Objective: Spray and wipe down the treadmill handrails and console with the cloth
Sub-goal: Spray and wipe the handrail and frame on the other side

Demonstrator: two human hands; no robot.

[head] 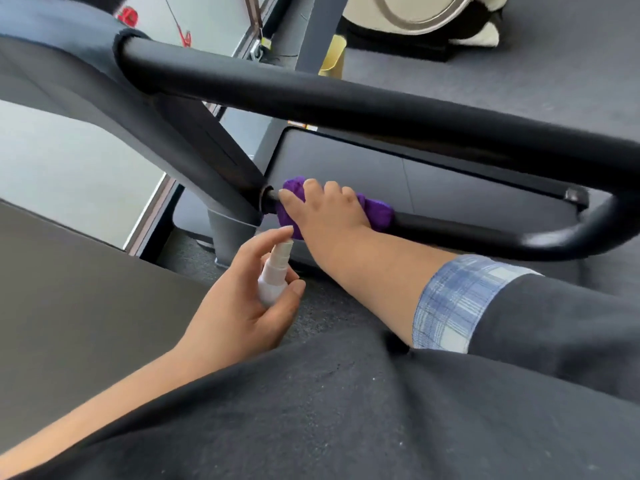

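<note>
- The treadmill fills most of the view, and its grey side panel lies behind the bars.
- The big upper handrail runs across the top, from the top left to the right edge, where it bends back into the lower handrail.
- A thick slanted post comes down from the left and meets the lower bar at its left end.
- The right hand lies on the lower handrail just beside that post. Its fingers are closed around the purple cloth, and the cloth is wrapped on the bar.
- The left hand is near, just below the cloth. Its fingers are gripping the white spray bottle, with one finger on the top. The nozzle points up toward the cloth.
- I think the job is partway along: the lower bar is being wiped at its left end now. I cannot tell which parts are already clean, because no wet marks show.
- The rest of the lower bar, the upper handrail and the console look like they may still need a wipe. The console does not show clearly here.
- The slanted post is in the way, so the cloth cannot slide further left.
- The upper handrail hangs over the hands, so there is little room above them.
- Another gym machine with a round silver disc stands far off at the top.
</note>
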